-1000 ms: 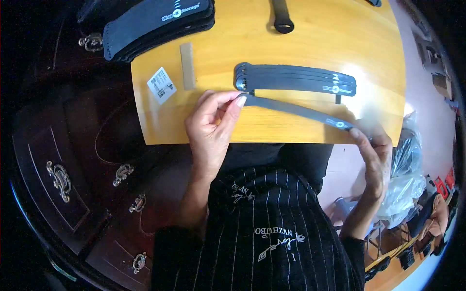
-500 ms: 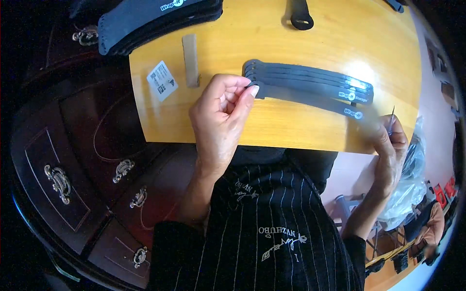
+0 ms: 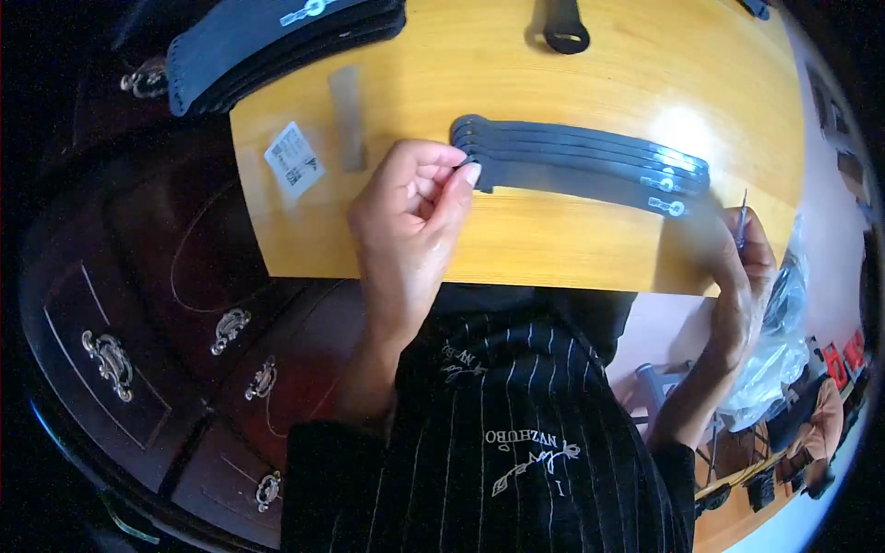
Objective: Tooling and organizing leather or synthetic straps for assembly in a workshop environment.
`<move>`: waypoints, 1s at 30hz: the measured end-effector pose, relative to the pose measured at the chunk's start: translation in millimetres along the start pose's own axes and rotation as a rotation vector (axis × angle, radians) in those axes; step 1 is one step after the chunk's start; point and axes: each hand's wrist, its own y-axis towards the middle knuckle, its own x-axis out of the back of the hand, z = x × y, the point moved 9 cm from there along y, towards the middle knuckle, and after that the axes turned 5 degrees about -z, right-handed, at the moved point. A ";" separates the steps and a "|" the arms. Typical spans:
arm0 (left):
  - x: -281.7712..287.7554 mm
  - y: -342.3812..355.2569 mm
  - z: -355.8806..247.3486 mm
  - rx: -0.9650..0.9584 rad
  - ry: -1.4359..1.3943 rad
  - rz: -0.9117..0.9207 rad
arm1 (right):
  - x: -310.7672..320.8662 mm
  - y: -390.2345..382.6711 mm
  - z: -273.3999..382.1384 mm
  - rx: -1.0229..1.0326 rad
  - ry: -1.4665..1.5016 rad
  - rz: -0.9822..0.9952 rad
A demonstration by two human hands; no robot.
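Note:
Several black straps [image 3: 581, 146] lie fanned in a stack on the yellow table, their rounded ends with holes at the left. My left hand [image 3: 406, 226] pinches the left end of the nearest black strap [image 3: 562, 177] between thumb and fingertips. At that strap's right end is my right hand [image 3: 742, 276], thumb and index finger reaching to it; that spot is blurred, so their grip is hard to make out. A thin pointed tool [image 3: 742, 219] stands up from the right hand's curled fingers. Its lower part is hidden.
A taller pile of black straps [image 3: 277, 51] sits at the far left. Nearer are a brown strip [image 3: 348, 120] and a white label [image 3: 294, 161]. One dark strap [image 3: 565, 32] lies at the far edge. Dark drawers [image 3: 111, 364] stand left; a clear plastic bag [image 3: 770, 369] is at the right.
The whole view has shifted slightly, with table things a little further left. Both hands keep their places at the strap's two ends, the left hand still pinching.

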 end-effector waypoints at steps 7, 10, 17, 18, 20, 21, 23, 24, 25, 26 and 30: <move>-0.4 -2.8 -6.6 -0.002 0.062 0.001 | -5.4 -4.0 16.6 -0.073 -0.050 -0.097; 4.3 -5.3 -3.1 0.054 0.127 -0.047 | -7.1 -1.3 8.5 -0.083 -0.009 -0.099; 1.1 -6.0 -0.5 0.084 0.080 -0.042 | -4.2 1.8 3.1 -0.012 -0.078 -0.120; 0.7 -5.1 -0.5 0.083 0.077 -0.036 | -4.0 2.5 3.4 -0.021 -0.079 -0.119; 3.8 -3.6 2.5 0.104 0.132 -0.045 | -5.6 4.2 2.6 -0.024 -0.054 -0.124; 3.0 -3.2 2.6 0.102 0.129 -0.039 | -5.1 4.7 2.4 -0.025 -0.029 -0.127; 0.6 -2.0 1.8 0.088 0.119 -0.019 | -4.1 5.5 5.9 -0.006 -0.058 -0.137; 0.2 -2.4 2.4 0.088 0.120 -0.019 | -4.3 5.4 7.2 0.013 -0.084 -0.139; -1.2 -2.4 2.0 0.080 0.074 -0.008 | -4.3 5.8 6.3 0.012 -0.083 -0.138; -2.2 -2.3 1.2 0.073 0.027 0.002 | -4.6 6.4 5.8 0.017 -0.091 -0.136; -2.4 -2.6 0.9 0.071 0.032 0.010 | -5.1 6.1 7.4 0.031 -0.093 -0.143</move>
